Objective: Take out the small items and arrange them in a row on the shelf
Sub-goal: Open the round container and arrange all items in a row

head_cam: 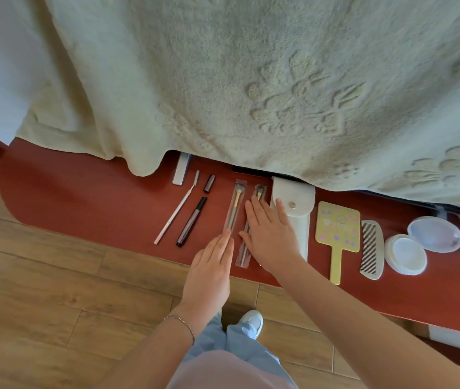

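Small items lie in a row on the red shelf (pixel 82 197): a thin razor (pixel 176 209), a dark pen (pixel 192 221) with its cap (pixel 209 183) apart, two wrapped brushes (pixel 234 204) (pixel 244 248), a white pouch (pixel 296 197), a yellow hand mirror (pixel 336 228), a comb (pixel 372 248) and an open round case (pixel 419 245). My left hand (pixel 212 265) is flat, fingertips touching the lower end of the left brush. My right hand (pixel 268 231) lies flat and spread over the second brush, beside the pouch. Neither hand grips anything.
A cream towel (pixel 251 80) hangs over the back of the shelf, hiding what lies behind. A small silver bar (pixel 181 169) pokes out under its edge. Wooden floor (pixel 54 290) and my shoe (pixel 252 321) are below the shelf's front edge.
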